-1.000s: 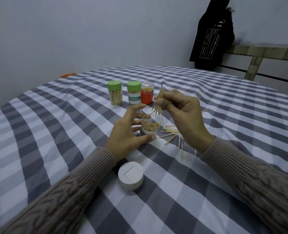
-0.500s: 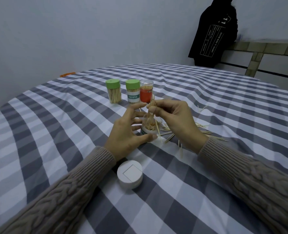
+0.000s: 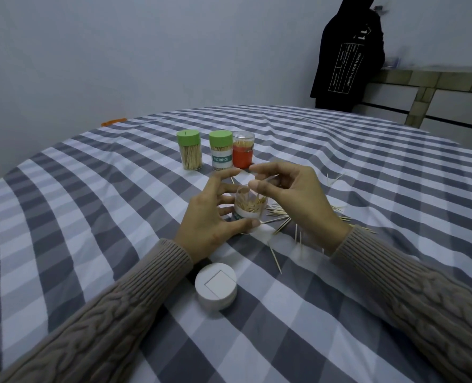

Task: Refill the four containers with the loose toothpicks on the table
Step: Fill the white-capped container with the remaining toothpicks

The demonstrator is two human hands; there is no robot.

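Observation:
My left hand [image 3: 207, 219] grips an open clear container [image 3: 250, 208] partly filled with toothpicks; the thumb lies on its base and the fingers wrap behind it. Just above its mouth is my right hand [image 3: 298, 200], thumb and forefinger parted, with no bundle between them. Loose toothpicks [image 3: 282, 225] lie scattered on the cloth under and to the right of that hand. Behind stand two green-lidded containers [image 3: 189, 150] [image 3: 221, 152] and a clear-capped red container [image 3: 243, 153], all holding toothpicks.
A white round lid [image 3: 215, 286] lies on the grey-and-white checked tablecloth [image 3: 91, 217] near my left wrist. A person in a black hooded top [image 3: 345, 56] stands beyond the far right of the table by a tiled ledge [image 3: 436, 78].
My right hand lowered a pinched bundle of toothpicks into the open container and let go; its fingers are now spread. My left hand kept its hold.

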